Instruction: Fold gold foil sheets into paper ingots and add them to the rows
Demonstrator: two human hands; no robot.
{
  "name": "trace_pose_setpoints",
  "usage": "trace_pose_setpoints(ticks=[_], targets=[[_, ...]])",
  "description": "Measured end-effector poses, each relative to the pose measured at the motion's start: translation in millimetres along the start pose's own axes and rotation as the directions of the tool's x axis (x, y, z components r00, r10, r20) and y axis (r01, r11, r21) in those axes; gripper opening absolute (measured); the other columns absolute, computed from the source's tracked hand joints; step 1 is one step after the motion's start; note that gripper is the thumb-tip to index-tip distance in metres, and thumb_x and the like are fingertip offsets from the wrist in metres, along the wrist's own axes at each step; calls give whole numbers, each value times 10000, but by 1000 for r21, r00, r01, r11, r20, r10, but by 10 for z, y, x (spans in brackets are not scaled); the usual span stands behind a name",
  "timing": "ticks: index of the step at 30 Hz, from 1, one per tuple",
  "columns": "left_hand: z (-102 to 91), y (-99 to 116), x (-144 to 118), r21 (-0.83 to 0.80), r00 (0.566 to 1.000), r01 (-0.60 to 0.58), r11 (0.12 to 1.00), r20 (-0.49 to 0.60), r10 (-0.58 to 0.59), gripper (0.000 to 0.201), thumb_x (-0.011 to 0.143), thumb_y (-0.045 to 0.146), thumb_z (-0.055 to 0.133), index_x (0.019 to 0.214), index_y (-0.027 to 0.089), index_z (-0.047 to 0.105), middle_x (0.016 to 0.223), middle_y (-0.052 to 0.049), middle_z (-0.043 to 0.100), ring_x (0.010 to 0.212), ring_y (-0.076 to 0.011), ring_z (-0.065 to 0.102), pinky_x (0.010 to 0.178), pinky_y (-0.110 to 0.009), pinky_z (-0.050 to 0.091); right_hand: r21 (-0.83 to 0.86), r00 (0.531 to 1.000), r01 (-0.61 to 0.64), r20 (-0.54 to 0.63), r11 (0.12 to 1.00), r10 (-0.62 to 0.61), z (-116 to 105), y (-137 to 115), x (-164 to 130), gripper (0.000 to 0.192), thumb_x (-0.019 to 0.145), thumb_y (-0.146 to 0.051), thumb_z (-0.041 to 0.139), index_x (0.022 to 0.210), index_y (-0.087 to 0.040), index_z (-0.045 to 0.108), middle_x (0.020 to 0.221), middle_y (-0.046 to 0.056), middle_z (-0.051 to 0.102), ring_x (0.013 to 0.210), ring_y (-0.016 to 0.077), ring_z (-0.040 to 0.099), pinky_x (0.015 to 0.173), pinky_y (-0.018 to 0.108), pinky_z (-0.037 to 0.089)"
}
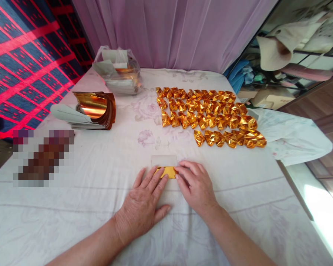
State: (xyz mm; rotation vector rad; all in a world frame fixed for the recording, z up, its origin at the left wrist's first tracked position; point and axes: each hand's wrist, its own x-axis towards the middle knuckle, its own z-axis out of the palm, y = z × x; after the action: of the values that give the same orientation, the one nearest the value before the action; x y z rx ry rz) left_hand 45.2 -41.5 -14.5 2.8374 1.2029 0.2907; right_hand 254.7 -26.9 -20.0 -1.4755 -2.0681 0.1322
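A sheet of gold foil paper (170, 172) lies partly folded on the table in front of me, its gold side showing nearest me and a pale strip standing beyond it. My left hand (143, 199) rests flat with fingers spread, the fingertips pressing on the left part of the gold fold. At the sheet's right end, my right hand (197, 184) touches the edge with its fingertips; the fingers are bent, and a small part of the paper's corner is hidden under them. Several rows of folded gold foil pieces (208, 111) sit beyond my right hand.
A curled stack of gold foil sheets (94, 107) lies at the left, with a plastic bag of more sheets (119, 74) behind it. A blurred patch (44, 157) covers something at the left edge. Purple curtain (172, 33) hangs behind; a cluttered shelf (294, 70) stands at right.
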Motion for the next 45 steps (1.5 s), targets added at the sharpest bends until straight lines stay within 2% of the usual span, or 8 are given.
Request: trace_pose_setpoints(ticks=[9, 13, 17, 21, 27, 34, 39, 45], targets=[[37, -6, -9, -21, 1000, 30, 999, 1, -30, 714, 928, 631, 424, 1450, 144, 439, 1535, -130, 412, 1425, -308, 344, 1186, -520, 171, 56, 999, -16, -27, 998, 17, 36, 67, -11, 208, 916, -219, 531, 1046, -203, 693, 1054, 86, 681, 988, 232, 610, 887, 420, 520], [59, -7, -7, -30, 999, 30, 999, -10, -30, 705, 934, 630, 410, 1446, 147, 451, 1526, -135, 425, 1424, -307, 341, 1184, -526, 168, 153, 997, -61, -40, 986, 68, -81, 88, 51, 215, 914, -238, 517, 1065, -224, 670, 1066, 77, 695, 995, 219, 647, 867, 385, 554], [77, -7, -4, -41, 999, 41, 998, -13, -42, 701, 931, 637, 406, 1434, 154, 467, 1522, -131, 434, 1416, -307, 359, 1179, -525, 179, 289, 981, -151, -71, 945, 179, -215, -101, 174, 162, 923, -241, 503, 1008, -221, 640, 1030, 66, 685, 853, 166, 682, 722, 284, 584], [84, -6, 1, -44, 999, 46, 998, -6, -46, 710, 928, 637, 411, 1454, 161, 439, 1525, -119, 432, 1422, -306, 353, 1177, -526, 180, 418, 961, -233, -39, 878, 273, -64, -263, 223, 171, 916, -196, 468, 1002, -223, 613, 918, 37, 706, 754, 151, 693, 700, 281, 591], [78, -7, 7, -51, 999, 47, 998, 8, -47, 699, 932, 631, 408, 1444, 159, 457, 1511, -122, 451, 1415, -312, 362, 1176, -537, 185, 305, 968, -200, -83, 931, 236, 211, -133, 159, 190, 907, -172, 432, 931, -208, 618, 872, 43, 698, 754, 160, 692, 694, 279, 578], [64, -6, 3, -49, 999, 45, 998, -9, -45, 696, 929, 627, 426, 1442, 158, 457, 1513, -113, 452, 1409, -311, 371, 1177, -529, 190, 226, 977, -155, -108, 962, 183, 218, -117, 142, 167, 890, -151, 471, 951, -210, 614, 889, 42, 690, 784, 156, 681, 688, 258, 565], [50, -7, -3, -45, 999, 42, 998, 0, -43, 693, 927, 612, 438, 1446, 154, 445, 1510, -117, 454, 1407, -317, 375, 1170, -550, 202, 159, 990, -87, -98, 983, 104, 171, -115, 150, 189, 880, -114, 475, 945, -210, 624, 896, 50, 694, 821, 173, 673, 774, 300, 563], [35, -17, -7, -39, 1000, 18, 999, 7, -18, 698, 910, 539, 509, 1472, 140, 400, 1516, -133, 440, 1418, -328, 356, 1175, -559, 201, 166, 992, -102, -61, 981, 114, 140, -91, 160, 202, 864, -109, 492, 957, -225, 629, 900, 45, 694, 817, 178, 670, 760, 300, 565]])
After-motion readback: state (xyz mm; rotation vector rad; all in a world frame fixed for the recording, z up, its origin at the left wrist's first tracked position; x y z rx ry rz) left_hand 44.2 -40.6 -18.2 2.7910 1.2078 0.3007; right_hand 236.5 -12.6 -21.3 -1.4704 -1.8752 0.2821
